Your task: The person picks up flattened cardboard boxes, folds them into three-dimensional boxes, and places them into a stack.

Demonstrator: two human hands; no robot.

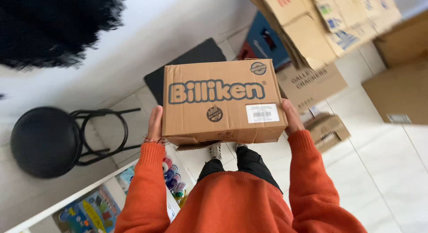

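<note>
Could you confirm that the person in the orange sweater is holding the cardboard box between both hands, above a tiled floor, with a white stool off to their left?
Not quite: the head view shows the stool is black, not white. The left hand and right hand do hold the cardboard box above the tiled floor.

Brown cardboard box [223,101] with dark blue lettering and a white barcode label, between orange sleeves [142,188]. Black round stool [47,141] on pale tiled floor [383,170]. Flattened tan cartons [330,23], blue print.

- You hold a closed brown cardboard box [223,101] level in front of you, printed top facing up, white label near its right corner, bottom flap hanging loose.
</note>
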